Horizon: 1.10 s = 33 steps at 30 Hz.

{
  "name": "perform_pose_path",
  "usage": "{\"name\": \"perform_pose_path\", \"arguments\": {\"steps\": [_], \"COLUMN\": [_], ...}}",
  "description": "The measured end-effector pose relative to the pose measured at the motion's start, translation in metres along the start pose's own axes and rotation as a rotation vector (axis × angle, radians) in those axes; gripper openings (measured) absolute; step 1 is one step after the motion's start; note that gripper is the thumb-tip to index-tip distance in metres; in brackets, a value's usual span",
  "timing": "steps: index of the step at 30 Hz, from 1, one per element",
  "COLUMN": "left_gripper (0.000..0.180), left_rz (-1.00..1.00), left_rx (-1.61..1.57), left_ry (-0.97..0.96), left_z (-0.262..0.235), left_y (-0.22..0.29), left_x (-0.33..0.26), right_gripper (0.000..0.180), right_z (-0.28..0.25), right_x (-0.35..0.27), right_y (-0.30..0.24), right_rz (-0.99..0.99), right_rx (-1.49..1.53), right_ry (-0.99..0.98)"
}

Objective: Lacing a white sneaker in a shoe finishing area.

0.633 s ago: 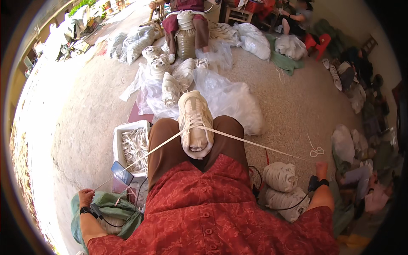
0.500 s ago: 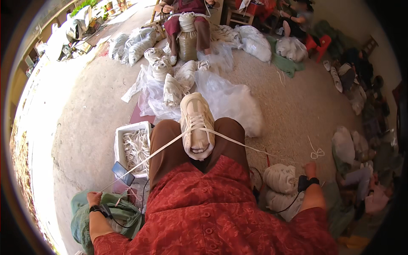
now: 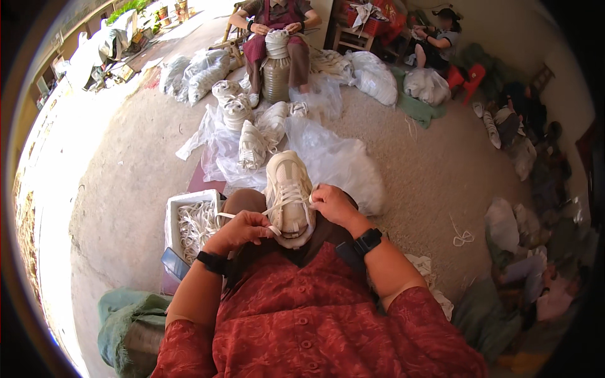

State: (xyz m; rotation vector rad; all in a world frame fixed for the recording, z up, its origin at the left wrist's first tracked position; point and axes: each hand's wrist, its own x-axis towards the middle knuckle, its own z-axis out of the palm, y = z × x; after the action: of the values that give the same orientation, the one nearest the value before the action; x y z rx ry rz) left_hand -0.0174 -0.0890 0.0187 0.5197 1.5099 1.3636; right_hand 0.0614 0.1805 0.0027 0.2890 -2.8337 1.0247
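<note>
A cream sneaker (image 3: 288, 170) rests between my knees, toe pointing away from me. White shoelace (image 3: 291, 191) crosses its lower eyelets, and an end comes out on either side. Left of the shoe's collar, my left hand (image 3: 242, 230) is closed with lace pinched at its fingertips; a length trails out beyond the wrist. My right hand (image 3: 335, 204), at the right row of eyelets, pinches the other lace end close to the shoe. The fingers partly cover the lace there.
At my left knee stands a white foam box (image 3: 171, 222) heaped with laces, with a phone-like blue device (image 3: 174, 263) against it. Several sneakers (image 3: 252, 145) lie on clear plastic (image 3: 220, 157) ahead. A co-worker's hands (image 3: 259, 28) are beyond. A green sack (image 3: 126, 315) sits left.
Both hands have come in from far out at the sides, where the laces were stretched wide, to the shoe. The lace ends now hang slacker.
</note>
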Motion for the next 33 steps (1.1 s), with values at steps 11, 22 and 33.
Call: {"name": "perform_pose_path", "arguments": {"steps": [11, 22, 33], "left_gripper": [0.003, 0.006, 0.005], "left_rz": [0.419, 0.457, 0.51], "left_rx": [-0.225, -0.008, 0.159], "left_ry": [0.299, 0.398, 0.45], "left_z": [-0.004, -0.001, 0.0], "left_y": [-0.024, -0.036, -0.041], "left_x": [0.051, 0.057, 0.061], "right_gripper": [0.019, 0.017, 0.016], "right_z": [0.04, 0.044, 0.05], "right_x": [0.004, 0.01, -0.004], "right_y": [0.003, -0.01, -0.02], "right_rz": [0.203, 0.398, 0.09], "right_rx": [0.394, 0.304, -0.286], "right_ry": [0.512, 0.536, 0.487]}}
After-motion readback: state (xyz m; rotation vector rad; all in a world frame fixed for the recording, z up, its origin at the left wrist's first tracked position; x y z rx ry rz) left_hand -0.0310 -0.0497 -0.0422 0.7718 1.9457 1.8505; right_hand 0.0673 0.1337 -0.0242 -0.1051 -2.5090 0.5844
